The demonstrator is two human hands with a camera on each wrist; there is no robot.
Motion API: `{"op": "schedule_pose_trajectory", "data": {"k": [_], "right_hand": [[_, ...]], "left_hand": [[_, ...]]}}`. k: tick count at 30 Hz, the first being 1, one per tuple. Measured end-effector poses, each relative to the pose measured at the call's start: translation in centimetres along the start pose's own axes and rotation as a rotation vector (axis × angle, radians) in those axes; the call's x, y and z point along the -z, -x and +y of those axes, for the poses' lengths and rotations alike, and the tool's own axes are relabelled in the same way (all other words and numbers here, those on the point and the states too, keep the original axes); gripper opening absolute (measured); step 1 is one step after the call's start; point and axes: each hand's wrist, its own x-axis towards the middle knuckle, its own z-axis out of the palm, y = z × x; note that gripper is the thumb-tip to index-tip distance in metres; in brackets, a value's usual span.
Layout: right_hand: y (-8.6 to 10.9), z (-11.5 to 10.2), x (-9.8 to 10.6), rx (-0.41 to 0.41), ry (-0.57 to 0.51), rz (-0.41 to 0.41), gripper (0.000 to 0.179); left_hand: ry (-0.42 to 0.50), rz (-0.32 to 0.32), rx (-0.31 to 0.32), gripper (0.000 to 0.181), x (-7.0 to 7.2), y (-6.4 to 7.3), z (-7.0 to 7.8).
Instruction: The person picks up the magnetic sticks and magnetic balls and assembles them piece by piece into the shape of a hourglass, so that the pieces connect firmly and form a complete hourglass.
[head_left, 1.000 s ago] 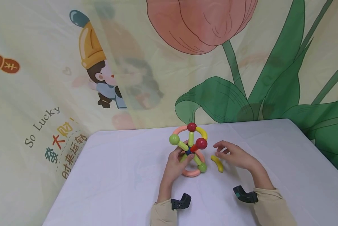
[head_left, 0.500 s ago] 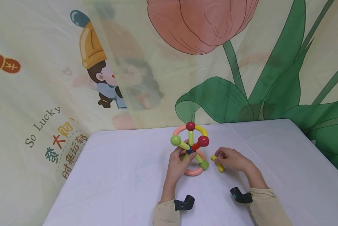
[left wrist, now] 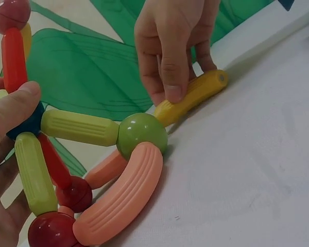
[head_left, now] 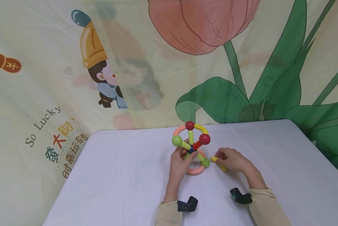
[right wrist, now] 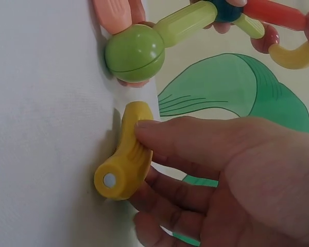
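Observation:
My left hand [head_left: 181, 163] grips a magnetic stick-and-ball model near its dark blue centre ball [left wrist: 28, 122]. Straight green and red sticks spread from that centre to red and green balls, and curved pink and yellow sticks join some of the outer balls. At the model's lower right sits a green ball [left wrist: 142, 136], with a curved pink stick [left wrist: 124, 198] against it. My right hand [head_left: 231, 159] pinches a curved yellow stick [right wrist: 127, 154] between thumb and fingers, low over the cloth. A silvery magnet shows in the stick's near end, while its other end points toward the green ball.
White cloth [head_left: 123, 175] covers the table, whose back edge meets a printed curtain [head_left: 146, 78] with a pink flower and green leaves. Black wrist cameras [head_left: 188, 204] are worn at both beige sleeves.
My right hand has come down onto the curved yellow stick, taken hold of it and turned it slightly. My left hand and the model have shifted a little to the right.

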Motion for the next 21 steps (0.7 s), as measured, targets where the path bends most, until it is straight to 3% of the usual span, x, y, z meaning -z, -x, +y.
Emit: {"op": "schedule_pose_trajectory", "data": {"k": [10,16,21], "right_hand": [[0.4,-0.2,0.8,0.081,-0.057,0.012,0.021],[0.8,-0.6,1.4,0.216,-0.083,0.016,0.023],[1.4,-1.2,1.8,0.346,-0.063,0.051,0.024]], "left_hand": [[-0.007,0.025,0.027,0.052,-0.3,0.0,0.2],[-0.012,0.042,0.033,0.053,-0.4,0.1,0.4],[-0.009,0.023,-0.002,0.051,-0.3,0.2,0.2]]}}
